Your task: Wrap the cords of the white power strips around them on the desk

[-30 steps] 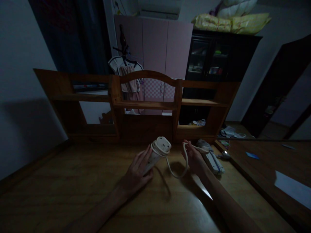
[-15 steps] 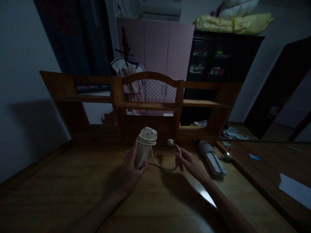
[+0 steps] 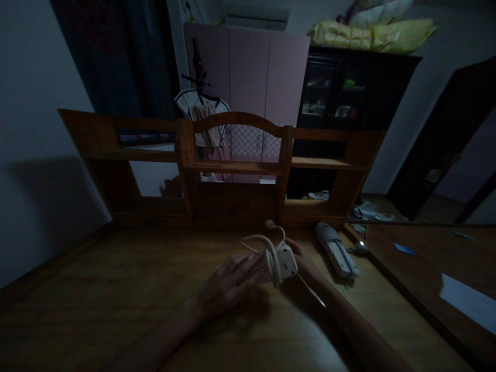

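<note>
A white power strip (image 3: 287,261) with its cord (image 3: 274,263) looped around one end is in front of me, above the desk. My left hand (image 3: 232,284) is closed around the strip's body, which lies nearly sideways with its end face turned to the right. My right hand (image 3: 304,261) is just behind that end, its fingers mostly hidden, closed on the loose cord. From there the cord curves up to the plug (image 3: 269,223), which hangs free. A loop of cord stands out loosely above the strip, and a thin stretch runs down past my right wrist.
A second power strip (image 3: 336,253), wrapped in grey cord, lies on the desk (image 3: 96,289) to the right, with its plug (image 3: 362,248) beside it. A wooden shelf unit (image 3: 236,166) stands along the desk's back. A lower brown surface (image 3: 418,268) with papers adjoins on the right.
My left hand has tipped the power strip from upright to sideways and moved it right, toward my right hand. Some of the wrapped cord now stands out in a looser loop.
</note>
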Demonstrator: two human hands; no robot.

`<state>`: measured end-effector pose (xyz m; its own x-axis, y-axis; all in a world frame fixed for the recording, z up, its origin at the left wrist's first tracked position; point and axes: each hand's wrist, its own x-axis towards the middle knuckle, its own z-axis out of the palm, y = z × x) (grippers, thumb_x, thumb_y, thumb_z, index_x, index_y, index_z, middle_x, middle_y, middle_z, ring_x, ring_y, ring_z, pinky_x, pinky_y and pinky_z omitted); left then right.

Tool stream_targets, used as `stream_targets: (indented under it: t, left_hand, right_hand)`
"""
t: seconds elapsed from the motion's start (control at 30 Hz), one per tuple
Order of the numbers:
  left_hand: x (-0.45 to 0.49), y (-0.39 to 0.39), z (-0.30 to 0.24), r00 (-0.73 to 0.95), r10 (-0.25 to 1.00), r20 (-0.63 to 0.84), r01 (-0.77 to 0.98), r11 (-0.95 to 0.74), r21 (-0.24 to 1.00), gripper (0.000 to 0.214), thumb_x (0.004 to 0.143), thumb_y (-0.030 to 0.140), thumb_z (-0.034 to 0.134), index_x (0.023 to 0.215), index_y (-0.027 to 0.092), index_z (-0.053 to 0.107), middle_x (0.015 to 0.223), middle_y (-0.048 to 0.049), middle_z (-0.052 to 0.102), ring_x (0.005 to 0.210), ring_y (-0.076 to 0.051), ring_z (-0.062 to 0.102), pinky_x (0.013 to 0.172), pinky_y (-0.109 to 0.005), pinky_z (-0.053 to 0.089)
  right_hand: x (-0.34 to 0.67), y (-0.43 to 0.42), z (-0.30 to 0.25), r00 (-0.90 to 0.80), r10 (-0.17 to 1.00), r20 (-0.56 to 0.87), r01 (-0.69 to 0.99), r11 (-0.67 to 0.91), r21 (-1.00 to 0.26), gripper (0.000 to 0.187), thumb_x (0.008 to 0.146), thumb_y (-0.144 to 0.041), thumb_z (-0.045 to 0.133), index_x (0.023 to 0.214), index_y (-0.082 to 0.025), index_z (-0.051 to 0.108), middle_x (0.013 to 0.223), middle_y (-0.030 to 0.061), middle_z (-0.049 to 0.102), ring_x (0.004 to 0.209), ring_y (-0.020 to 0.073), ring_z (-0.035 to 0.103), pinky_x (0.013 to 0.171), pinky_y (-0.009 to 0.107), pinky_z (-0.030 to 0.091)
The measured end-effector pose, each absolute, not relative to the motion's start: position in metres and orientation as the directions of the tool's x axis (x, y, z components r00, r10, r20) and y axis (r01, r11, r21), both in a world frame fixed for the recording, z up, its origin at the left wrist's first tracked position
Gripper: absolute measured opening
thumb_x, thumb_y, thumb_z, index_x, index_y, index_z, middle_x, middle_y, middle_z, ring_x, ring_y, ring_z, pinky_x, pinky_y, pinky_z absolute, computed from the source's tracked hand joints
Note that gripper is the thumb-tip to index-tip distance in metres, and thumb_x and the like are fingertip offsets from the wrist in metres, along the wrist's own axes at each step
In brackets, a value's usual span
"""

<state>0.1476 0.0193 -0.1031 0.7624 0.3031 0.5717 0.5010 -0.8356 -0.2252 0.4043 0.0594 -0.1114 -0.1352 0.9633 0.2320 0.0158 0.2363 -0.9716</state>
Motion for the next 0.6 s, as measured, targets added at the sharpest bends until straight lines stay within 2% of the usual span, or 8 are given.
stream_targets:
  t: [0.13,0.23,0.3,0.4,0.5,0.6]
  left_hand:
    - [0.148,0.017,-0.103,0.821,0.263,0.506,0.473,-0.81,-0.346,0.057,0.091,0.015,0.047,0.143,0.024,0.027,0.152,-0.0084,0.025,0.137,-0.026,0.027,0.106,-0.045,0.036]
    - [0.149,0.019,-0.103,0.821,0.289,0.492,0.487,-0.804,-0.34,0.057,0.091,0.017,0.047,0.144,0.024,0.027,0.152,-0.0083,0.024,0.135,-0.027,0.03,0.105,-0.044,0.038]
    - [0.15,0.02,-0.103,0.801,0.349,0.486,0.528,-0.795,-0.3,0.06,0.09,0.018,0.049,0.144,0.026,0.025,0.152,-0.0074,0.023,0.134,-0.027,0.031,0.105,-0.045,0.037]
    - [0.15,0.022,-0.103,0.77,0.418,0.482,0.575,-0.782,-0.24,0.067,0.087,0.017,0.052,0.145,0.028,0.022,0.153,-0.0059,0.02,0.134,-0.026,0.03,0.107,-0.044,0.035]
    - [0.15,0.024,-0.105,0.751,0.454,0.479,0.599,-0.774,-0.206,0.07,0.086,0.017,0.054,0.145,0.031,0.02,0.154,-0.005,0.02,0.133,-0.026,0.031,0.107,-0.044,0.035]
    - [0.151,0.025,-0.107,0.73,0.487,0.479,0.622,-0.764,-0.172,0.072,0.085,0.016,0.054,0.146,0.032,0.019,0.153,-0.0052,0.02,0.132,-0.027,0.033,0.106,-0.046,0.035]
  right_hand:
    - [0.407,0.062,-0.112,-0.07,0.996,0.06,0.039,0.063,-0.997,0.035,0.076,-0.049,0.058,0.087,-0.017,0.065,0.079,0.004,0.068,0.07,0.0194,0.062,0.063,0.028,0.047]
    - [0.408,0.062,-0.11,0.06,0.998,0.024,0.067,0.02,-0.998,0.038,0.077,-0.051,0.058,0.089,-0.016,0.067,0.081,0.0062,0.068,0.072,0.0209,0.062,0.062,0.029,0.047]
    - [0.408,0.061,-0.108,0.167,0.983,0.07,0.039,0.065,-0.997,0.041,0.077,-0.051,0.059,0.101,-0.018,0.065,0.087,0.0068,0.068,0.072,0.021,0.062,0.061,0.03,0.048]
    - [0.408,0.056,-0.103,0.283,0.922,0.264,0.091,0.249,-0.964,0.042,0.08,-0.05,0.058,0.11,-0.02,0.06,0.098,0.0072,0.066,0.077,0.0208,0.062,0.064,0.03,0.049]
    - [0.404,0.051,-0.096,0.22,0.879,0.423,0.192,0.386,-0.902,0.036,0.084,-0.049,0.055,0.103,-0.019,0.063,0.1,0.0072,0.064,0.085,0.0213,0.061,0.072,0.031,0.049]
    - [0.395,0.046,-0.094,0.077,0.897,0.434,0.232,0.408,-0.883,0.033,0.085,-0.048,0.056,0.097,-0.019,0.064,0.098,0.0063,0.065,0.088,0.0218,0.061,0.075,0.031,0.049]
